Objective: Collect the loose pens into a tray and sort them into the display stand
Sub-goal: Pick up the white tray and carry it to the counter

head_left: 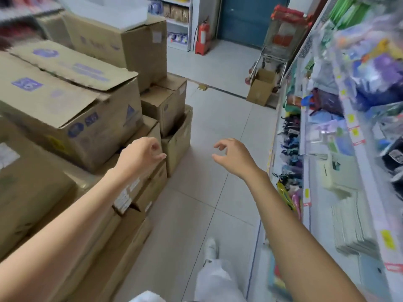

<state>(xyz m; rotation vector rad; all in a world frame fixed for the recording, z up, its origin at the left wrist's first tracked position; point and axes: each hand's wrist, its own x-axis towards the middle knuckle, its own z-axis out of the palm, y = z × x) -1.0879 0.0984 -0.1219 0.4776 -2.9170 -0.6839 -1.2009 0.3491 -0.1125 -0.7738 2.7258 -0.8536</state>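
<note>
Cardboard boxes (72,101) stacked left, the person mid-aisle with left hand (141,153) and right hand (233,155) loosely curled and empty, no pens discernible yet, so locating them and a tray, perhaps that white bin (113,12), comes next.

Tray (109,9): white, shallow and rectangular, showing blurred in the upper left of the frame.
Pose: it is lying flat, open side up, resting on top of the tallest cardboard box (122,46).
Contents: blur is keeping me from telling.
Reach: I am standing well apart from it.
</note>
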